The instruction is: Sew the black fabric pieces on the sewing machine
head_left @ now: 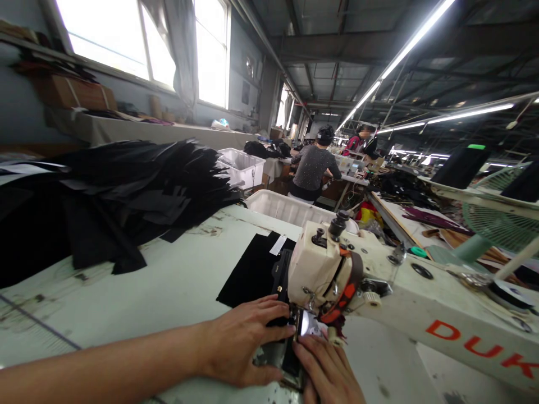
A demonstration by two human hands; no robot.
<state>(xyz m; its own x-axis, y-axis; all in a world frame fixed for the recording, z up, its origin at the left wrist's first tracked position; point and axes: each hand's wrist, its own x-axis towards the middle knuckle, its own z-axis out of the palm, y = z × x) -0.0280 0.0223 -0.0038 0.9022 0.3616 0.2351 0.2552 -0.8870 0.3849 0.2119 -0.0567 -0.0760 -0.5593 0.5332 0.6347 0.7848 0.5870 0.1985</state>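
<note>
Black fabric (pixel 248 271) with a small white label (pixel 278 245) lies on the pale table (pixel 177 292), running under a dark guide plate beside the head of the sewing machine (pixel 322 264). My left hand (pixel 248 339) rests flat on the fabric left of the lit needle area, fingers spread, thumb apart. Close on the right, my right hand (pixel 326 370) lies with fingertips on the narrow black strip just in front of the needle area, its fingers extended. The needle itself is hidden.
A large pile of black cut pieces (pixel 138 191) covers the left back of the table. White plastic bins (pixel 290 209) stand behind it. Farther back, a person (pixel 315 168) sits facing away. Thread cones (pixel 461 165) and a green fan (pixel 497 221) are at right.
</note>
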